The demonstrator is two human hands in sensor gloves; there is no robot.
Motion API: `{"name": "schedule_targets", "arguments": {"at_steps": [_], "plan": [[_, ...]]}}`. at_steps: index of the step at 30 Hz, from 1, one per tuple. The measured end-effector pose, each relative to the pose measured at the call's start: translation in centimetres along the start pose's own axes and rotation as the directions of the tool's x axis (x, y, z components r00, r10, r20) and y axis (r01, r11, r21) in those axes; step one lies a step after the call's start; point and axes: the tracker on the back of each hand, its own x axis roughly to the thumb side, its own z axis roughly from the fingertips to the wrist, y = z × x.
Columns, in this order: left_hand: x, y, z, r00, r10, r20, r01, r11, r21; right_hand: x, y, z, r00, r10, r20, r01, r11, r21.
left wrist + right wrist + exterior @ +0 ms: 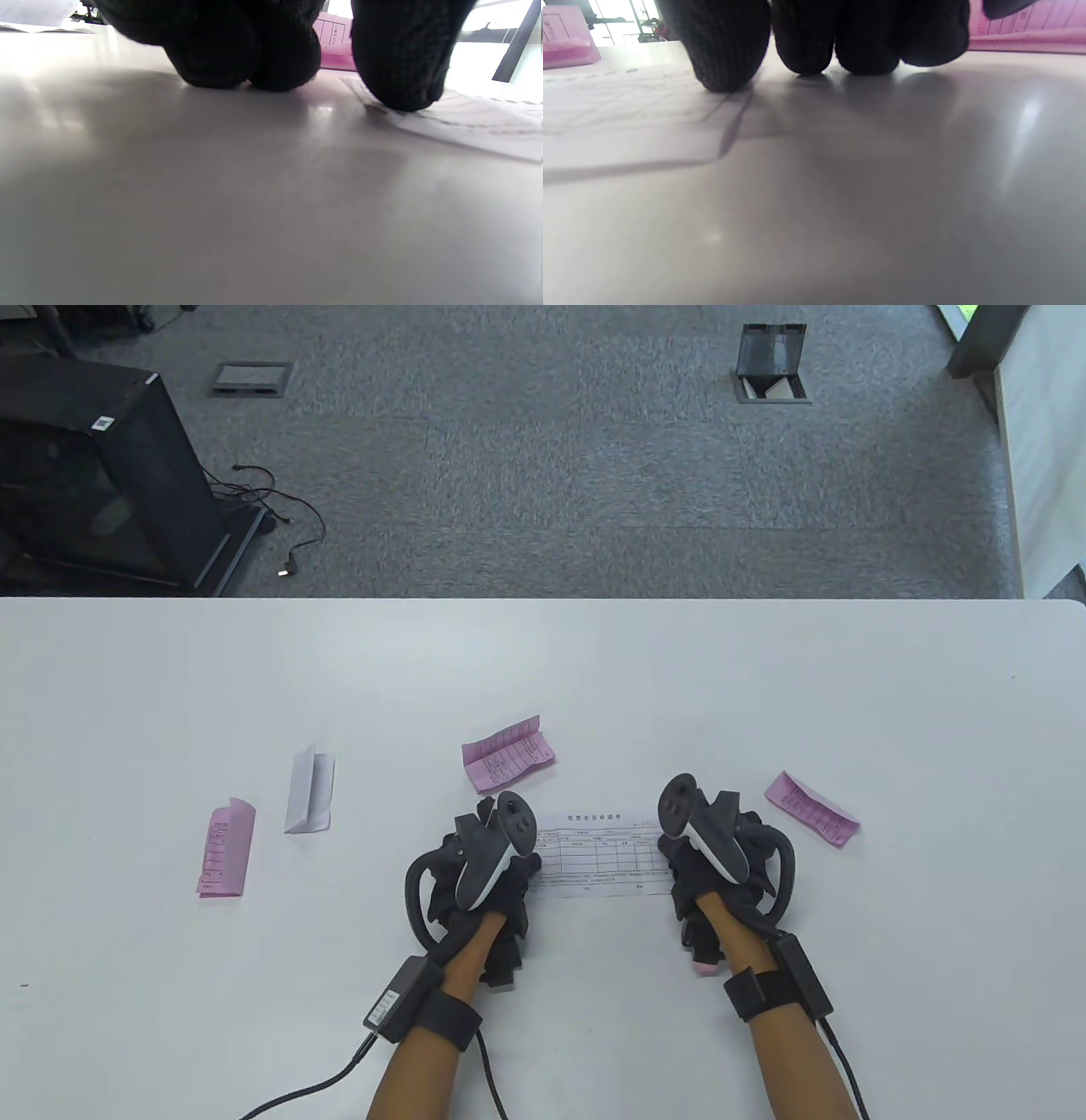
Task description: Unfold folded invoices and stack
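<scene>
White invoice [599,853] unfolded, flat on table [764,687] — both hands pressing its ends, fingers curled.

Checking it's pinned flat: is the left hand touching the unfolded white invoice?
Touching. Left wrist view shows one fingertip of the left hand pressed onto the white invoice edge.

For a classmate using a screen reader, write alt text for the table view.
Two gloved hands, left hand and right hand, press the ends of an unfolded white invoice flat on a white table. Around it lie three folded pink invoices and one folded white invoice.
</scene>
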Motion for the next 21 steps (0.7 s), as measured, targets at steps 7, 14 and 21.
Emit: {"name": "schedule_targets", "arguments": {"at_steps": [7,14,21], "plan": [[-0.5,0.0,0.4,0.997,0.071,0.030,-0.071,0.997,0.015,-1.6,-1.7,0.7,0.994,-0.107,0.031,0.108,0.994,-0.024],[-2.5,1.3,2.9,0.981,0.128,0.144,-0.140,0.987,0.074,-7.1,-5.5,0.7,1.000,0.014,-0.006,-0.015,0.974,-0.226],[-5.4,2.2,5.5,0.950,0.236,0.204,-0.254,0.965,0.065,-11.9,-4.2,-2.8,0.988,0.115,-0.102,-0.117,0.993,-0.014]]}}
